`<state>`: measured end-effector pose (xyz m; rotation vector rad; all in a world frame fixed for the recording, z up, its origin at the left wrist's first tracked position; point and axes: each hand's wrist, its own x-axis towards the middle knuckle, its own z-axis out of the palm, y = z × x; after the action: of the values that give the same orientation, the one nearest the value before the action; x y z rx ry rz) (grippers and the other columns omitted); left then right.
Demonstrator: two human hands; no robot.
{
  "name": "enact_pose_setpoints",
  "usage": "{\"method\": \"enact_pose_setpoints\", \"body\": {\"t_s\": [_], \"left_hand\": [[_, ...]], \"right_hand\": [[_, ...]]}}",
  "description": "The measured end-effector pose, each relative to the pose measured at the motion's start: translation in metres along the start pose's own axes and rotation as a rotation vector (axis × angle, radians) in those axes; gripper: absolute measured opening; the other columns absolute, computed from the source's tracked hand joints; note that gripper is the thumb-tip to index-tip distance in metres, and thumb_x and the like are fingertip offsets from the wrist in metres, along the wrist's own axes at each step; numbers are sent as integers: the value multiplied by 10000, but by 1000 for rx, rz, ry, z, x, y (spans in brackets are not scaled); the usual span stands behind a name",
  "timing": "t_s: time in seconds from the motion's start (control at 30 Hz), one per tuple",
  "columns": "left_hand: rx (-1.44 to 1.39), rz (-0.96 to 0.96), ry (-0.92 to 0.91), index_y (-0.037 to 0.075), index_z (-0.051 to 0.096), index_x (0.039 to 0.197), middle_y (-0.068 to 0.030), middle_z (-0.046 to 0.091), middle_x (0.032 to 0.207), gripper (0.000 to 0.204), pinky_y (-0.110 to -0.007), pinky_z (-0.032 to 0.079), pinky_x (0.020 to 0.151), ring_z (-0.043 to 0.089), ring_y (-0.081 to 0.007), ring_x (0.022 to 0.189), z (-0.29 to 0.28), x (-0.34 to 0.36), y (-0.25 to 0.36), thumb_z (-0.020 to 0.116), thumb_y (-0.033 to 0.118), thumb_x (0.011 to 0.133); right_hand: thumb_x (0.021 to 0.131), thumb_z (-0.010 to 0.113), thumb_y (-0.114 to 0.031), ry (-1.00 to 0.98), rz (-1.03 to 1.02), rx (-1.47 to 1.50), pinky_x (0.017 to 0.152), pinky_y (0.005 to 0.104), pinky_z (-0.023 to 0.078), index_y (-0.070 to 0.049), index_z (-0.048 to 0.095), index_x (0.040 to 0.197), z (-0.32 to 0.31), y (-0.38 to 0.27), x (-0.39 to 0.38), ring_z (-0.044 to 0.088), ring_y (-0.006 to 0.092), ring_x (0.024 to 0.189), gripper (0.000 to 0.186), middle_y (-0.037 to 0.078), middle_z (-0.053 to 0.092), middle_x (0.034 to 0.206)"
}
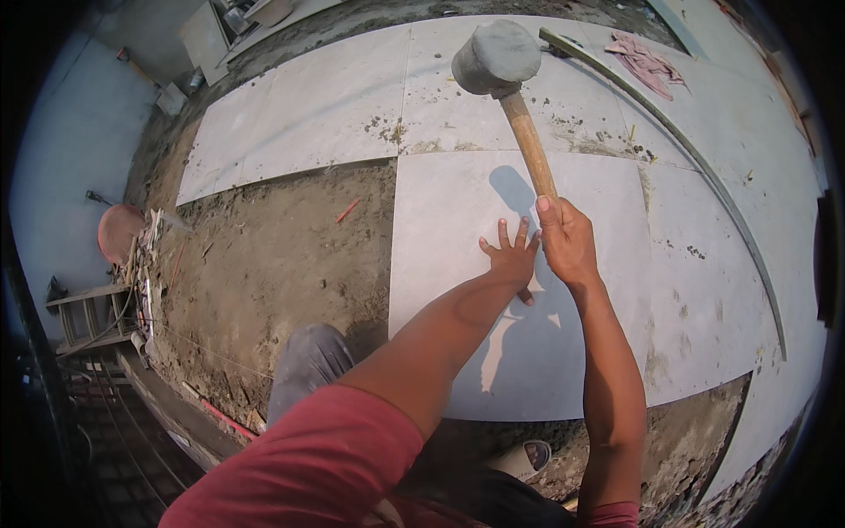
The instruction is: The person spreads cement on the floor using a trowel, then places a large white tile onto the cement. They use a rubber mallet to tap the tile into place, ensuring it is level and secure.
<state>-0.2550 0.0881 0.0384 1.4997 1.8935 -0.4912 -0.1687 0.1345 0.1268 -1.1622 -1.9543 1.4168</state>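
Note:
My right hand (570, 242) is closed around the wooden handle of a rubber mallet (498, 60). Its grey, dusty head is raised above the floor. My left hand (512, 262) lies with fingers spread on a large pale floor tile (440, 229), just left of the mallet handle. Shadows of the mallet and my arms fall across this tile. Along its left side is a bed of bare mortar or sand (264, 255), lower than the tile's surface.
Laid tiles (317, 114) with scattered crumbs run along the far side. A long straight bar (695, 158) crosses the tiles on the right, near a pink cloth (642, 63). A red piece (348, 210) lies on the bed. A round reddish pan (121, 234) leans at left.

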Motion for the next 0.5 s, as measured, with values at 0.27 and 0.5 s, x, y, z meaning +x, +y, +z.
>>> {"method": "enact_pose_setpoints", "body": {"t_s": [0.27,0.5], "left_hand": [[33,12,-9,225,-72,1579,-99,-167,1637,1462,-755,214,1074,-110,-502,1463,2,9,4,928,496,547],[71,8,15,182,-60,1579,-142,-142,1635,1448,-730,266,1072,-69,-523,1458,-8,3,4,898,566,564]], "right_hand": [[958,544,-549,-31,201,-175,554,368,449,29,643,855,5,79,-12,545,201,576,595,124,581,609],[996,531,-490,256,-100,170,537,307,419,-20,547,795,-43,56,-54,461,121,562,512,33,463,594]]}}
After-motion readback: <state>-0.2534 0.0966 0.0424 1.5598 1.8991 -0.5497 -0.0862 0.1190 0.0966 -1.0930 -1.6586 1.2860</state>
